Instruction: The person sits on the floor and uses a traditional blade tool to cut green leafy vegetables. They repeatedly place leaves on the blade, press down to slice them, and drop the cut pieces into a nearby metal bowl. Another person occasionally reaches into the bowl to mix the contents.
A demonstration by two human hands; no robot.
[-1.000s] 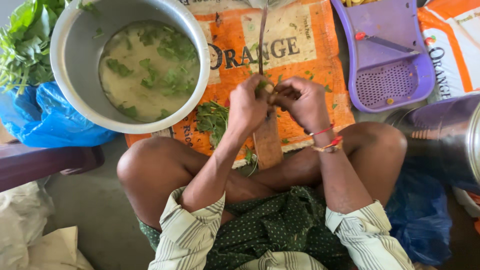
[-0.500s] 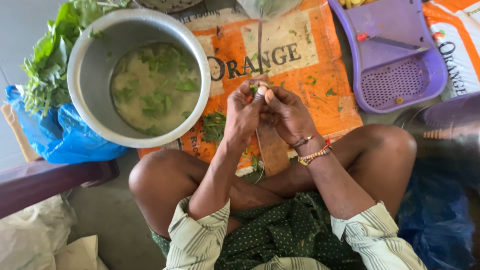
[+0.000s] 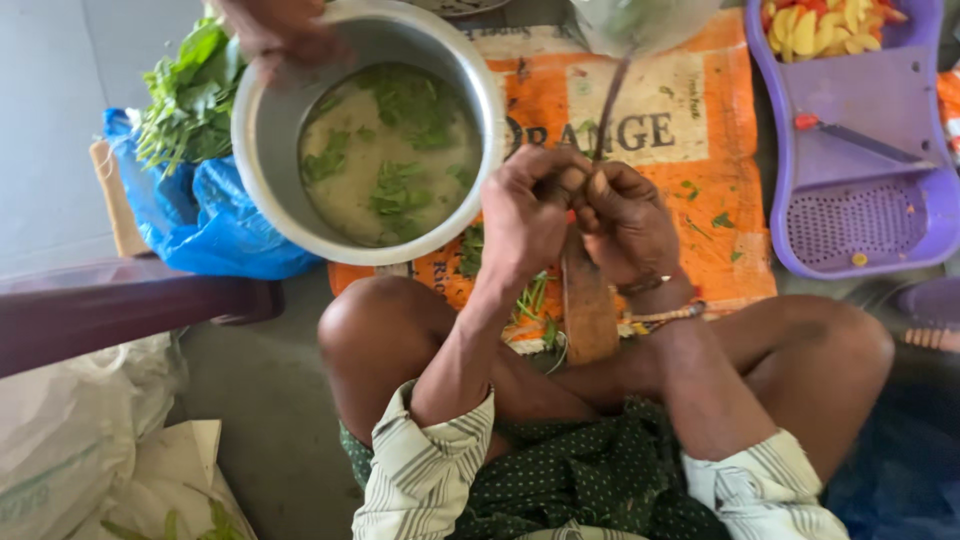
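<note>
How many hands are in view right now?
3. The left hand and right hand are together at the upright blade, above the wooden board. Another person's hand grips the pot rim at top left. Others may be out of frame.

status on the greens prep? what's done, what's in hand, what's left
Done: chopped leaves already float in the water of the metal pot, and scraps lie on the orange sack. In hand: the left hand and right hand are pressed together at the upright blade on its wooden base; what they grip is hidden. Left: a bunch of whole greens on the blue bag.
</note>
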